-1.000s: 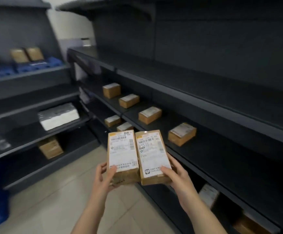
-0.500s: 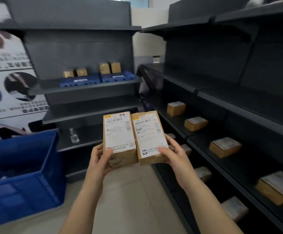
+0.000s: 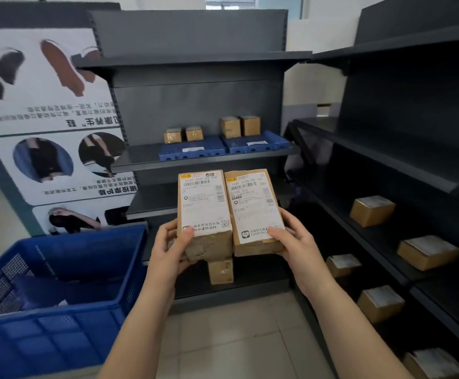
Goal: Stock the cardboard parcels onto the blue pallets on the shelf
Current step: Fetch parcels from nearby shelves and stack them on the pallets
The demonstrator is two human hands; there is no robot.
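Left hand (image 3: 172, 248) and right hand (image 3: 291, 239) each pinch a stiff, seemingly light parcel (image 3: 203, 206) by its near end, side by side.

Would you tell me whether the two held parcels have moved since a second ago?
Yes: the parcels swung left, away from the right-hand shelves, toward the blue pallets.

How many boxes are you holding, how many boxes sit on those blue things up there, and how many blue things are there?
held brown cardboard parcels, one in the left hand, one in the right hand: 2
small brown cardboard parcels on the pallets: 4
blue plastic pallets on the grey shelf: 2
Total: 8
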